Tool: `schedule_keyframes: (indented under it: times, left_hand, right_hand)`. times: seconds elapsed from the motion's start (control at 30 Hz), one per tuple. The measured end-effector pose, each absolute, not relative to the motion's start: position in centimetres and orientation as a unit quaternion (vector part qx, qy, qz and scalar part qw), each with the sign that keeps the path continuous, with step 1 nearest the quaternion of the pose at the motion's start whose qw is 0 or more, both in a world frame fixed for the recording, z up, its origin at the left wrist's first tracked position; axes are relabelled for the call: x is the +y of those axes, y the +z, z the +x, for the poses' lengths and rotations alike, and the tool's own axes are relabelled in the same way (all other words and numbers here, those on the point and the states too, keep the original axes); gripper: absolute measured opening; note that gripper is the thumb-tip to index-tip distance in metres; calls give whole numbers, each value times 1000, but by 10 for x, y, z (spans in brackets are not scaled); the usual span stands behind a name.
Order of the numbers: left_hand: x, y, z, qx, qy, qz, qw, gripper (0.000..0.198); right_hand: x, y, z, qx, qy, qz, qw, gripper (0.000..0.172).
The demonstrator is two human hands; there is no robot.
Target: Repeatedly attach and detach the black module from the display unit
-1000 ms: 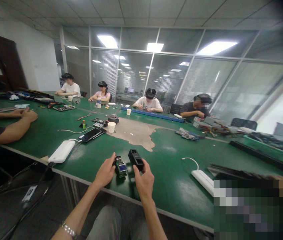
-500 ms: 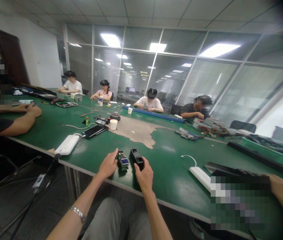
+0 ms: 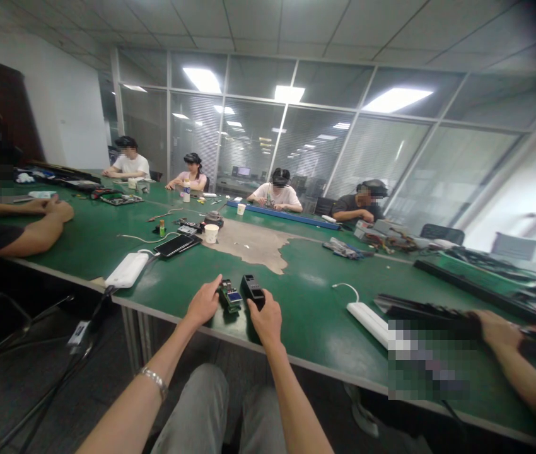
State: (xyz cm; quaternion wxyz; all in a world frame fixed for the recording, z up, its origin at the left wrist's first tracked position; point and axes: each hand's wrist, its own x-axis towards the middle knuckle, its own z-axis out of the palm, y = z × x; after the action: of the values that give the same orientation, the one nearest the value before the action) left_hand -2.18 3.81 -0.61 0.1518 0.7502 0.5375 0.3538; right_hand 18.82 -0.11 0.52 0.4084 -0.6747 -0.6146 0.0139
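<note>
Near the front edge of the green table, my left hand [image 3: 205,302] is closed at the left side of a green circuit board [image 3: 231,296], which carries a small blue-lit screen and some metal parts. Most of its fingers are hidden from above. To the right, my right hand [image 3: 267,316] grips the near end of a black plastic housing [image 3: 251,289] with openings in its top. Board and housing are side by side, a narrow gap between them.
A white power strip [image 3: 128,269] lies left, another [image 3: 369,320] right. Beyond my hands are phones [image 3: 176,246], a paper cup [image 3: 211,234], a brown sheet [image 3: 253,249] and a tool pile [image 3: 346,248]. A neighbour's hand [image 3: 497,328] holds a dark part at right; other people sit around.
My view has turned slightly to the right. Both hands keep their holds on the board and housing. At the right, the neighbour's hand has come further into view.
</note>
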Motion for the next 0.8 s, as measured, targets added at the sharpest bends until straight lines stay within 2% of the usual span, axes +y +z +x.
schedule_keyframes:
  times: [0.33,0.47,0.63,0.8]
  left_hand:
    - [28,1,-23,533,371,742,166,59]
    - [29,0,-23,535,375,736,175,58]
    - [30,-2,-24,529,383,735,182,57]
    - [32,-3,-24,538,380,730,182,55]
  right_hand:
    - [-27,39,175,-550,153,-619,539,51]
    - [-29,47,167,-580,164,-588,539,47]
    - [-28,47,160,-602,128,-599,512,41]
    - [-32,53,154,-616,89,-615,484,42]
